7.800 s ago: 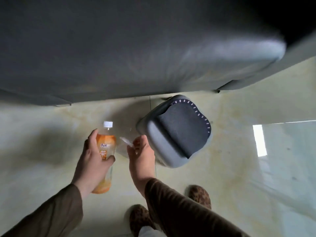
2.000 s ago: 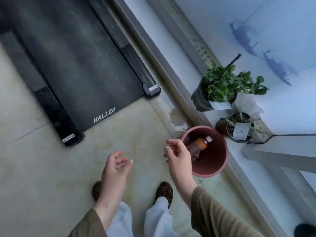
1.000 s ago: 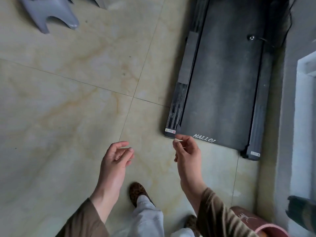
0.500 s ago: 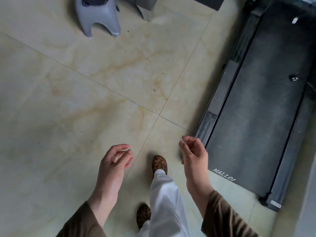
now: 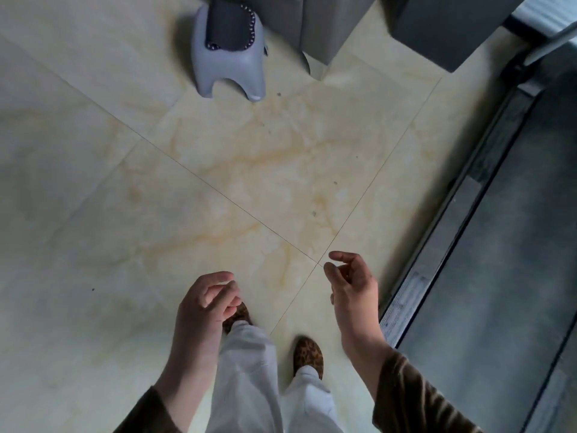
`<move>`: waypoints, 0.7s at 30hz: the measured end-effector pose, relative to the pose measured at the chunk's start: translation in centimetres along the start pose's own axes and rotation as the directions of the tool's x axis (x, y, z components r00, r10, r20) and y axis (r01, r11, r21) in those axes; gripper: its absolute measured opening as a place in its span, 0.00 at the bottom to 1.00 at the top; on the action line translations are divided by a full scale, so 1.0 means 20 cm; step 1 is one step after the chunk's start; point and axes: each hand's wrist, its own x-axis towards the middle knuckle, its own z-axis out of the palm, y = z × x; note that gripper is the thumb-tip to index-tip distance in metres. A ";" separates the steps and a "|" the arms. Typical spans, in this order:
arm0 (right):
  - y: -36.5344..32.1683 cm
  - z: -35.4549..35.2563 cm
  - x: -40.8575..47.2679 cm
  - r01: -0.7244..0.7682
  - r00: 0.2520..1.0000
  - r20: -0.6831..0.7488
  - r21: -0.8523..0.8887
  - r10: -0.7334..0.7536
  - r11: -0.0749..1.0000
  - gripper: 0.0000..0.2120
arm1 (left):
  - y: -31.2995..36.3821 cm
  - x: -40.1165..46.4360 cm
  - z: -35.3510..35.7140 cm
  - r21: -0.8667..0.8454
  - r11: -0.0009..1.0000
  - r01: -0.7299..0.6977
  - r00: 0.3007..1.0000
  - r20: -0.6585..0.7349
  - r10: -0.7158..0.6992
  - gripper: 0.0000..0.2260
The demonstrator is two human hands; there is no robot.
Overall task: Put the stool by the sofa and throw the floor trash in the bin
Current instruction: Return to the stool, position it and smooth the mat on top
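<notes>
In the head view we see the grey stool [image 5: 229, 54] standing upright on the cream marble-look floor [image 5: 156, 198] at the upper centre of the frame, just beside the dark grey sofa [image 5: 315, 23] along the top edge, with a few small dark specks scattered on the tiles below it. Low in the frame, the left hand [image 5: 204, 310] and the right hand [image 5: 351, 290] hang apart above leopard-print slippers [image 5: 309, 354], each grip loosely curled with fingers parted and nothing in it. Down the right side runs a dark treadmill [image 5: 499, 276], whose side-rail label is too blurred for us to read.
</notes>
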 end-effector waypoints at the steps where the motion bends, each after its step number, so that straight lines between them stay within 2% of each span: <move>1: -0.03 0.06 0.02 0.003 1.000 -0.003 -0.011 -0.003 1.000 0.06 | 0.03 0.04 -0.02 -0.010 1.000 0.009 1.000 -0.008 -0.009 0.06; 9: -0.32 0.51 0.22 0.014 1.000 0.005 -0.028 -0.014 0.999 0.06 | 0.39 0.43 -0.12 -0.062 0.998 0.000 1.000 -0.005 0.000 0.05; 13: -0.48 0.71 0.32 0.028 0.999 0.015 0.015 -0.028 0.999 0.01 | 0.56 0.62 -0.14 -0.059 0.998 -0.022 1.000 -0.019 0.021 0.06; 21: -0.92 1.08 0.74 -0.036 0.998 0.052 0.082 0.031 0.996 0.09 | 1.03 1.11 -0.13 0.013 1.000 -0.024 0.997 -0.075 0.025 0.04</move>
